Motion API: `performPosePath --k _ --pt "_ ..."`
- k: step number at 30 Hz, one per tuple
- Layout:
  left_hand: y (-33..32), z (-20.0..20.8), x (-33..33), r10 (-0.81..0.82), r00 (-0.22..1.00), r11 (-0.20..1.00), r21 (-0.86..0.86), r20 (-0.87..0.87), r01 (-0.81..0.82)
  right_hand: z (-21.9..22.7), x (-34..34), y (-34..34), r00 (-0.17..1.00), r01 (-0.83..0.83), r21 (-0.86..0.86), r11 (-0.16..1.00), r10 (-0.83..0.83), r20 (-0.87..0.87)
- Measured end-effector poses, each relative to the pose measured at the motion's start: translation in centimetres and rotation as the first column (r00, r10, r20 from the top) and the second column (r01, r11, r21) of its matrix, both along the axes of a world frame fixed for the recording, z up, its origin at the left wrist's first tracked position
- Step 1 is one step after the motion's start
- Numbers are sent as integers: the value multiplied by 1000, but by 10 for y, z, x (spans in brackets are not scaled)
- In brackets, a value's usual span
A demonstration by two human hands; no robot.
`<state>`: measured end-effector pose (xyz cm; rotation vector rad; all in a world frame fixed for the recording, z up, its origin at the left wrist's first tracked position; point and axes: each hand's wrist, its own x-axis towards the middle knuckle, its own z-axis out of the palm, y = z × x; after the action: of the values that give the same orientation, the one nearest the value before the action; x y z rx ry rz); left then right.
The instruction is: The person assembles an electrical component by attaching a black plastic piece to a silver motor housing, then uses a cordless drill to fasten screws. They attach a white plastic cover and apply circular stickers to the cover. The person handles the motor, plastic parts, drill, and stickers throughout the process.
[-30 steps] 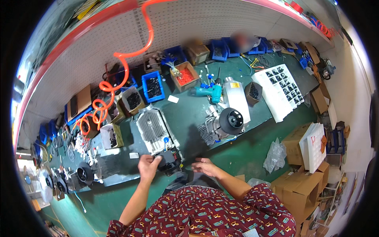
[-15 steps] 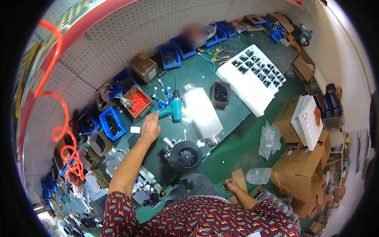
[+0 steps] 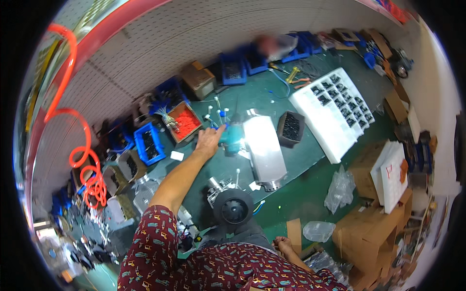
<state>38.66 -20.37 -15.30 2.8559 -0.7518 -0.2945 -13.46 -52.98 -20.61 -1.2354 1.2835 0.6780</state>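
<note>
My left hand reaches out over the bench and is closed round the handle of a teal cordless drill, its index finger stretched along the side. The drill is smeared by motion and its long bit points away from me. Just right of it lies a silvery metal housing. Nearer my body, a black fan wheel on a metal blower unit sits at the bench edge. My right hand hangs low beside my waist with fingers curled; whatever it may hold is hidden.
Right of the housing stands a box of small black parts, then a white foam tray. An open box of red pieces and blue bins line the left. Cardboard boxes stand at right. A coiled orange hose hangs left.
The view has swung, shifting the bench rightward in the picture. My left hand has come closer to the drill's body, and the drill is now blurred. My right hand sits lower, nearer my waist.
</note>
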Motion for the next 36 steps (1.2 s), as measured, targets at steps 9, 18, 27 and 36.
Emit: performPosePath --k 9,18,27,36 --pt "61 138 -90 257 966 661 -729 -2 -177 9 93 15 951 -240 -2 971 235 202" --pt "183 182 -359 556 783 130 -902 -277 -411 99 119 159 412 -383 -588 712 701 582" --pt "292 150 -600 878 467 253 -727 -103 -638 247 233 494 -447 -575 -661 481 492 747" --pt "292 132 -686 918 339 108 -691 -207 -714 59 301 736 -960 -93 -879 -468 276 -46"
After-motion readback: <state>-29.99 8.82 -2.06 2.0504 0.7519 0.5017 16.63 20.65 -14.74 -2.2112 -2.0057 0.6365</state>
